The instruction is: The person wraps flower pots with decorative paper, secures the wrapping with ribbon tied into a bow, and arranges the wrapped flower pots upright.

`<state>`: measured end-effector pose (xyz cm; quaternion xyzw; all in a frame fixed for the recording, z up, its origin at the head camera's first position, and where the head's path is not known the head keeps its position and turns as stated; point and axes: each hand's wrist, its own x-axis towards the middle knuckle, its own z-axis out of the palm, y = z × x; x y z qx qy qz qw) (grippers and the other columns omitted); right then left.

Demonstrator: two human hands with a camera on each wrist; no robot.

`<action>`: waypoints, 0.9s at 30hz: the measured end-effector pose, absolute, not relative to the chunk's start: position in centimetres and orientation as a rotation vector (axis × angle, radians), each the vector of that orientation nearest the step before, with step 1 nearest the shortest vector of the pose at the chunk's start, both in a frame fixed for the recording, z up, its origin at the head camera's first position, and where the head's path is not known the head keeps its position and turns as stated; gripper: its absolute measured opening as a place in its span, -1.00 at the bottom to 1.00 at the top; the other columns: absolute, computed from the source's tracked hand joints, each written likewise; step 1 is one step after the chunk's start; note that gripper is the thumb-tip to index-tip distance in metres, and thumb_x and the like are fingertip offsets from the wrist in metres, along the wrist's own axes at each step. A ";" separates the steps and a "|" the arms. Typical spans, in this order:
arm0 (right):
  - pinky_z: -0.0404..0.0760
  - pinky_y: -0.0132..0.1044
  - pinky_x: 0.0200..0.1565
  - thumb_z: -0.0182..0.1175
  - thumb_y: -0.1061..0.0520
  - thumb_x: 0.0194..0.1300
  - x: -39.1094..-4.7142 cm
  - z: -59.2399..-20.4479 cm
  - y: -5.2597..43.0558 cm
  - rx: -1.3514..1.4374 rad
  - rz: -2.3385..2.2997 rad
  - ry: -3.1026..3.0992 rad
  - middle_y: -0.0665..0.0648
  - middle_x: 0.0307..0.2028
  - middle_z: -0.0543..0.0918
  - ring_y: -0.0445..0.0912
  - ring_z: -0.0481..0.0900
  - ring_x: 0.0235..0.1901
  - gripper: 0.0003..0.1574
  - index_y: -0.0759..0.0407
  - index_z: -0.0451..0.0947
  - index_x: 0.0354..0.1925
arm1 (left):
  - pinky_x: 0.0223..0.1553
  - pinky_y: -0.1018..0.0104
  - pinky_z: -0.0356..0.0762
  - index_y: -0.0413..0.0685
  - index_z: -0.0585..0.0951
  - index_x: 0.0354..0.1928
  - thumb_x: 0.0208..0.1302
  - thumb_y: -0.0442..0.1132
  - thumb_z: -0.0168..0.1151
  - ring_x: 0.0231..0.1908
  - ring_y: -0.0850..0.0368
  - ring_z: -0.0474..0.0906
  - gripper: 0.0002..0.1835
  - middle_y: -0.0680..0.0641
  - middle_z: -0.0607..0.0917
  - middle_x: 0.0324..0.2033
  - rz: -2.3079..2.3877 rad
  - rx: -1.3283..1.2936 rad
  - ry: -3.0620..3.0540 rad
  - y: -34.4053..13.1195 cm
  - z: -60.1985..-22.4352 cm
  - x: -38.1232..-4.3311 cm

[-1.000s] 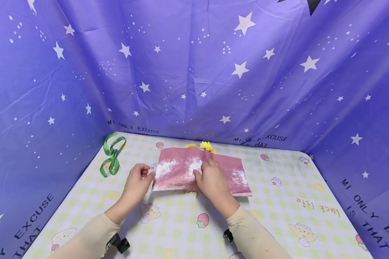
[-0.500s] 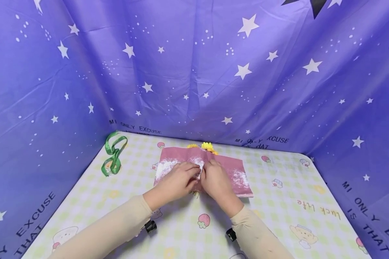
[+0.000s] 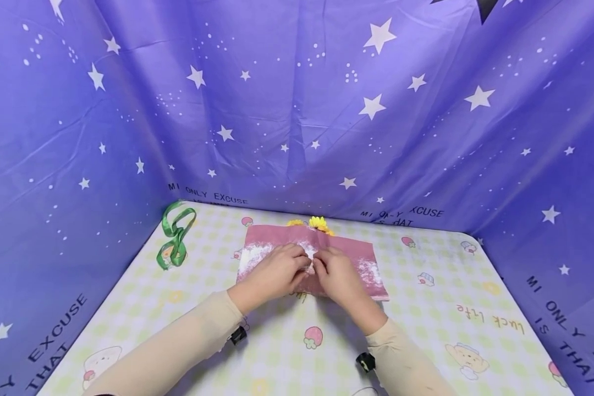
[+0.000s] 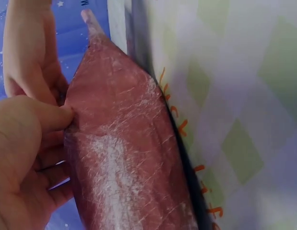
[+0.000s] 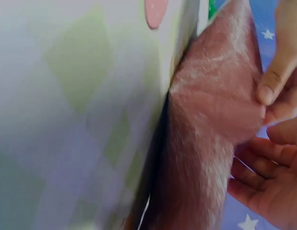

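A sheet of shiny pink wrapping paper (image 3: 361,258) lies across the table with a raised fold at its middle. My left hand (image 3: 277,269) pinches the fold's edge, its thumb on the near face in the left wrist view. Close beside it, my right hand (image 3: 340,275) has its fingertips at the same edge; in the right wrist view its fingers are loosely bent and its thumb stands apart from the paper (image 5: 210,96). Yellow flowers (image 3: 318,223) show just beyond the paper's far edge, the rest of them hidden by it.
A looped green ribbon (image 3: 174,236) lies at the table's back left corner. The table (image 3: 416,341) wears a checked cloth with cartoon prints. A purple star-patterned curtain (image 3: 277,110) closes off the back and both sides.
My left hand has moved from the paper's left edge to its middle and now pinches the fold. My right hand has eased its hold and drawn slightly right, its thumb off the paper.
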<state>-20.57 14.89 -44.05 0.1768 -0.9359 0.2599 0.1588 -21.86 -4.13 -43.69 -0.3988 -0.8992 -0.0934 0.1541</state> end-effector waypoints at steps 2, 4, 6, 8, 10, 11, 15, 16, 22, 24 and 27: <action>0.70 0.03 0.02 0.23 0.16 0.43 -20.4 -43.7 16.1 0.489 0.757 -2.699 0.21 -0.10 0.72 0.12 0.71 -0.09 -0.77 0.27 0.71 -0.07 | 0.21 0.24 0.55 0.00 0.73 0.03 0.37 -0.10 0.35 0.01 0.15 0.58 -0.73 0.07 0.67 -0.11 -0.248 -1.155 -2.588 -4.0 -43.5 -22.0; 0.66 0.09 0.10 0.22 0.15 0.42 -20.2 -43.3 17.6 0.444 0.749 -2.716 0.25 -0.02 0.71 0.18 0.70 -0.01 -0.72 0.28 0.69 -0.01 | 0.23 0.25 0.54 0.01 0.73 0.04 0.37 -0.09 0.35 0.00 0.16 0.58 -0.72 0.07 0.67 -0.11 -0.235 -1.166 -2.605 -3.9 -43.4 -22.0; 0.61 0.15 0.16 0.22 0.14 0.42 -20.0 -42.8 19.6 0.386 0.734 -2.727 0.30 0.04 0.70 0.23 0.67 0.05 -0.69 0.29 0.68 0.03 | 0.25 0.26 0.52 0.00 0.73 0.05 0.38 -0.07 0.34 0.00 0.17 0.58 -0.71 0.07 0.66 -0.11 -0.223 -1.179 -2.624 -3.8 -43.3 -22.1; 0.59 0.20 0.16 0.21 0.14 0.43 -19.7 -42.3 21.7 0.320 0.718 -2.750 0.32 0.02 0.70 0.26 0.66 0.04 -0.68 0.31 0.68 0.02 | 0.26 0.26 0.52 0.00 0.73 0.06 0.39 -0.07 0.33 0.00 0.17 0.58 -0.71 0.07 0.66 -0.11 -0.216 -1.190 -2.642 -3.7 -43.2 -22.1; 0.60 0.21 0.11 0.20 0.13 0.44 -19.6 -42.1 23.7 0.251 0.690 -2.789 0.33 -0.04 0.72 0.26 0.67 -0.02 -0.69 0.32 0.68 -0.01 | 0.25 0.26 0.53 0.00 0.73 0.04 0.40 -0.06 0.32 -0.02 0.17 0.57 -0.72 0.07 0.65 -0.12 -0.216 -1.196 -2.649 -3.7 -43.2 -22.1; 0.61 0.20 0.06 0.19 0.12 0.45 -19.5 -42.0 24.7 0.221 0.683 -2.815 0.31 -0.09 0.73 0.23 0.68 -0.07 -0.69 0.32 0.69 -0.04 | 0.25 0.26 0.53 0.00 0.73 0.03 0.40 -0.06 0.32 -0.02 0.17 0.57 -0.72 0.07 0.65 -0.12 -0.214 -1.196 -2.649 -3.7 -43.2 -22.1; 0.62 -0.01 -0.16 0.15 0.03 0.51 -19.3 -42.8 27.7 0.099 0.775 -2.954 0.18 -0.25 0.74 0.04 0.64 -0.26 -0.65 0.28 0.70 -0.09 | 0.34 0.25 0.46 -0.01 0.73 0.05 0.40 -0.07 0.32 0.10 0.15 0.58 -0.71 0.06 0.67 -0.02 -0.218 -1.194 -2.637 -3.8 -43.5 -22.2; 0.58 -0.07 -0.21 0.14 0.02 0.52 -19.3 -43.1 28.2 0.072 0.846 -2.987 0.16 -0.28 0.73 0.00 0.61 -0.30 -0.64 0.28 0.69 -0.09 | 0.36 0.25 0.44 -0.03 0.72 0.07 0.40 -0.07 0.31 0.14 0.14 0.57 -0.70 0.05 0.68 0.02 -0.222 -1.198 -2.631 -3.8 -43.6 -22.3; 0.53 -0.23 -0.35 0.16 -0.05 0.52 -19.1 -45.0 29.6 -0.119 1.301 -3.049 0.05 -0.53 0.58 -0.09 0.54 -0.46 -0.57 0.34 0.64 -0.15 | 0.39 0.27 0.41 -0.09 0.68 0.14 0.42 -0.11 0.28 0.25 0.10 0.56 -0.65 0.00 0.68 0.16 -0.259 -1.219 -2.627 -4.1 -43.8 -22.4; 0.60 -0.23 -0.35 0.18 -0.04 0.51 -19.1 -45.2 29.7 -0.184 1.404 -3.023 0.03 -0.55 0.56 -0.10 0.55 -0.48 -0.57 0.36 0.63 -0.17 | 0.37 0.29 0.43 -0.09 0.68 0.15 0.42 -0.11 0.28 0.23 0.11 0.57 -0.65 0.00 0.68 0.16 -0.266 -1.224 -2.631 -4.1 -43.8 -22.4; 0.68 -0.21 -0.30 0.22 0.01 0.49 -19.0 -45.2 29.7 -0.232 1.564 -2.945 0.03 -0.48 0.60 -0.14 0.57 -0.43 -0.58 0.42 0.60 -0.15 | 0.36 0.30 0.44 -0.10 0.68 0.15 0.42 -0.11 0.28 0.22 0.11 0.59 -0.65 -0.01 0.68 0.16 -0.267 -1.230 -2.632 -4.1 -43.6 -22.5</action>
